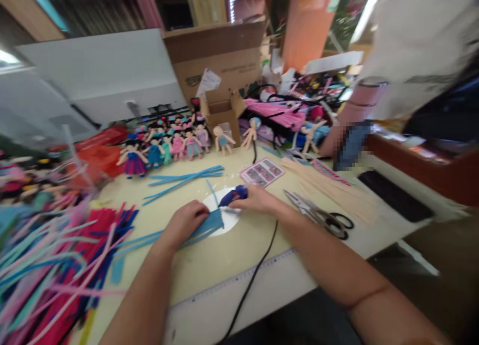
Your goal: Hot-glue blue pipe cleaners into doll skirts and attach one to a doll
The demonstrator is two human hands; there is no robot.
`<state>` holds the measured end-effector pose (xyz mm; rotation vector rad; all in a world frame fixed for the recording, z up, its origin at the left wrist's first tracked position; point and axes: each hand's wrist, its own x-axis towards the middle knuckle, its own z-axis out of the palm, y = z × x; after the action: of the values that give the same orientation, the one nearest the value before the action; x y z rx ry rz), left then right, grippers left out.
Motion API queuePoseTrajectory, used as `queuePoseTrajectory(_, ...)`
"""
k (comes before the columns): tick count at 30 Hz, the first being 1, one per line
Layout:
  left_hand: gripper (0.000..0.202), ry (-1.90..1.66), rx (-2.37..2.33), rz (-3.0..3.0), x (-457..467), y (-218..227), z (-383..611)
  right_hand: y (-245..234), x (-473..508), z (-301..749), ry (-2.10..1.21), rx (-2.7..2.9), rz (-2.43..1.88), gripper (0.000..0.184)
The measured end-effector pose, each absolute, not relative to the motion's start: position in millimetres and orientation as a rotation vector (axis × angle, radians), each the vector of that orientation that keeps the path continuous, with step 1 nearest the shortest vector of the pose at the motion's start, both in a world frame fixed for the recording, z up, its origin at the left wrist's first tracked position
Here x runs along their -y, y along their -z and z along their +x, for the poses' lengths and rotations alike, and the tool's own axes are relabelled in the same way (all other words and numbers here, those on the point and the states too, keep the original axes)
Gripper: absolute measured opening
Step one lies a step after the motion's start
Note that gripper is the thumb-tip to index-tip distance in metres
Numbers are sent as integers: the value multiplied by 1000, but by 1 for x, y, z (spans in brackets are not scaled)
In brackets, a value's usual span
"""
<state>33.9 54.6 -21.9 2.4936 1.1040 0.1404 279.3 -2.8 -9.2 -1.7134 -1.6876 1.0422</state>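
My left hand (185, 224) is closed, pressing down on a flat bundle of blue pipe cleaners (205, 226) that lies partly over a white round disc (228, 221). My right hand (257, 200) grips a blue glue gun (232, 195), its nozzle pointing left at the end of the bundle. The gun's black cord (254, 275) runs off the table's front edge.
Scissors (322, 217) and a sheaf of pale sticks (337, 187) lie to the right. Loose blue pipe cleaners (187, 177), a sticker card (262, 172) and a row of small dolls (168, 145) sit behind. Piled pipe cleaners (56, 265) fill the left. Another person stands at the far right.
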Motion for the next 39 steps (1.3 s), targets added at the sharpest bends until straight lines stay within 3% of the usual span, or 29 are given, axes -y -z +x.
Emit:
queuePoseTrajectory(28, 16, -212, -1126, 2534, -54, 31, 27, 18, -2, 276, -1135, 1731, -1842, 32)
queuePoseTrajectory(34, 23, -227, -1478, 2630, -98, 12, 35, 20, -6, 283, -1250, 1590, -1718, 37)
queuePoseTrajectory(39, 26, -33, -1772, 2702, -140, 8, 60, 21, -6, 283, -1278, 1544, -1718, 34)
